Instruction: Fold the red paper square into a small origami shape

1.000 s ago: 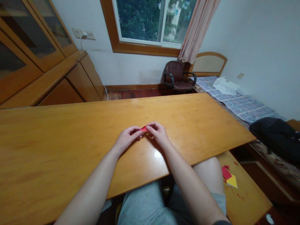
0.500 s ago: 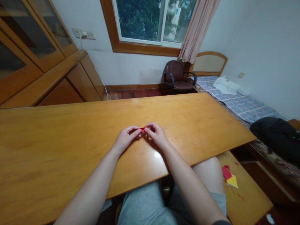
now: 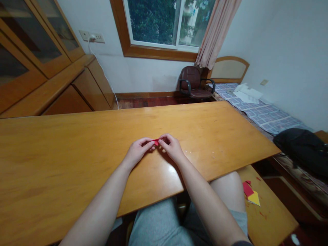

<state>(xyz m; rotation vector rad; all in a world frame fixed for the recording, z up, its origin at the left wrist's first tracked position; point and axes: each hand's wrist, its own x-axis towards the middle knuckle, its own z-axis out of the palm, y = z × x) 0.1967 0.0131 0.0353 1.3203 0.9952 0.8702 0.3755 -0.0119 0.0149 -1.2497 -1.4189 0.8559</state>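
Note:
A small folded piece of red paper (image 3: 156,142) is pinched between my two hands, just above the wooden table (image 3: 84,157). My left hand (image 3: 139,150) grips its left end between thumb and fingers. On the opposite end, my right hand (image 3: 171,146) is closed in a similar pinch. The fingers cover much of the paper, so its full shape is hidden. Both forearms reach in over the near table edge.
On a lower wooden surface at the right lie red paper (image 3: 247,189), yellow paper (image 3: 254,198) and red scraps. Small whitish bits dot the table right of my hands. Beyond stand a brown armchair (image 3: 192,82), a bed (image 3: 269,109) with a black bag (image 3: 302,150), and a cabinet (image 3: 64,82).
The red paper shows a slightly different tilt between my fingertips. Both hands keep almost the same place and pinch.

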